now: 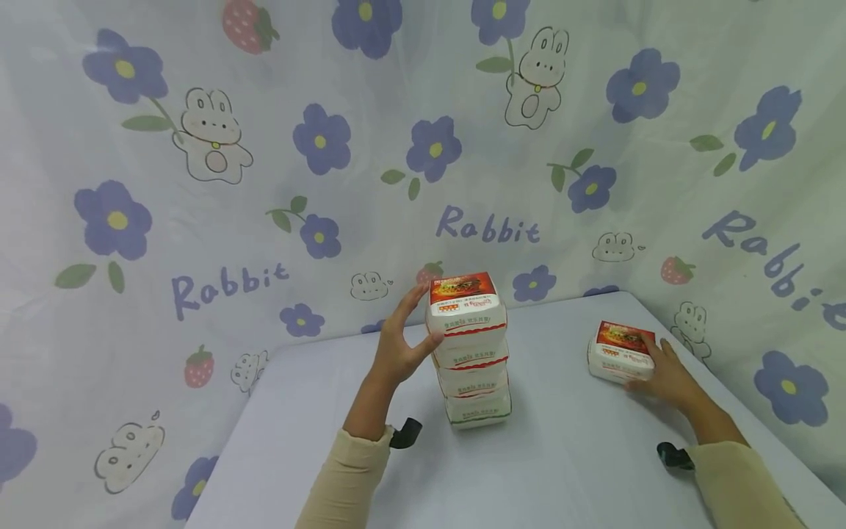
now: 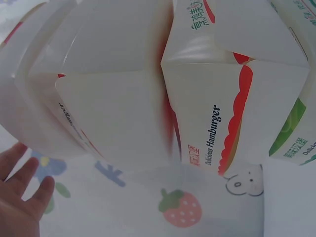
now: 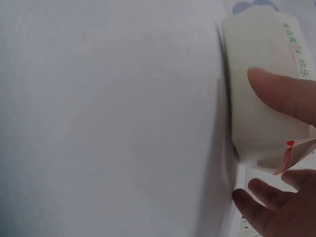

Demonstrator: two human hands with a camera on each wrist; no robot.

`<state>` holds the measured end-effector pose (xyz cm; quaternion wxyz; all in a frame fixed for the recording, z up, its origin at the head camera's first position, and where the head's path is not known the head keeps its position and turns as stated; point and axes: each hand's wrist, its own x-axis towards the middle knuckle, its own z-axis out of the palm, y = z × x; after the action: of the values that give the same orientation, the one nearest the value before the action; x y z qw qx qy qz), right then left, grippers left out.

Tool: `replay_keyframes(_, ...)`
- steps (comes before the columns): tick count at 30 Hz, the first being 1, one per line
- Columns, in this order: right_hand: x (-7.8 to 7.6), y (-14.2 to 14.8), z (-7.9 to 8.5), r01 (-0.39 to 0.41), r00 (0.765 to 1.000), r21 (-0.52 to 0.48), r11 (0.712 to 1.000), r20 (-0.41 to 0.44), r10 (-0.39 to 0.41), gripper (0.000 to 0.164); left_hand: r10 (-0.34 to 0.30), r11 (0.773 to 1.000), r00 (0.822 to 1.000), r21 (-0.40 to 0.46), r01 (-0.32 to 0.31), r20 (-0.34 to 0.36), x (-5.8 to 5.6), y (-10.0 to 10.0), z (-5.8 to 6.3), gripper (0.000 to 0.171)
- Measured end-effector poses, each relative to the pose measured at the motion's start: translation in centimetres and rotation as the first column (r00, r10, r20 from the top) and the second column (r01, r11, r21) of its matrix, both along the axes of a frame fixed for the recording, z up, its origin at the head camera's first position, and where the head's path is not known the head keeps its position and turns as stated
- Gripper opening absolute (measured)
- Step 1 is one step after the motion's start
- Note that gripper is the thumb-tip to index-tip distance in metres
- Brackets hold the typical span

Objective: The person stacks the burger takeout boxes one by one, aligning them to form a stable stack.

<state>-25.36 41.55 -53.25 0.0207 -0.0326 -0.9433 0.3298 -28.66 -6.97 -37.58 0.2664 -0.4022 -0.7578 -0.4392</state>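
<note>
Several white paper hamburger boxes form an upright stack (image 1: 474, 382), with a red burger picture on the top box (image 1: 465, 319). My left hand (image 1: 396, 353) is at the stack's upper left, fingers spread along the far side and thumb tip right at the top box's lower front corner. In the left wrist view, the fingers (image 2: 24, 185) extend just beyond a box wall. A matching hamburger box (image 1: 621, 360) sits on the table to the right. My right hand (image 1: 670, 378) holds its right end, the thumb (image 3: 281, 94) against one side and the other fingers round the far side.
A white-covered table (image 1: 548, 448) carries the boxes. Right behind it hangs a curtain (image 1: 370, 88) printed with flowers, rabbits and strawberries, which also runs along the table's right edge. Dark wrist-camera mounts (image 1: 406, 433) stick out from both sleeves.
</note>
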Motion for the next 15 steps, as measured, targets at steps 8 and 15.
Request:
replay_keyframes(8, 0.24, -0.02, -0.32, -0.029, 0.999, -0.015, 0.999, -0.041, 0.028, 0.124, 0.036, 0.999, 0.999, -0.016, -0.035, 0.025, 0.13, -0.05, -0.09, 0.085)
replay_keyframes(15, 0.37, -0.23, -0.17, -0.034, 0.999, -0.017, 0.999, -0.038, 0.033, 0.123, 0.044, 0.999, 0.999, -0.022, -0.043, 0.023, 0.18, 0.05, -0.16, 0.085)
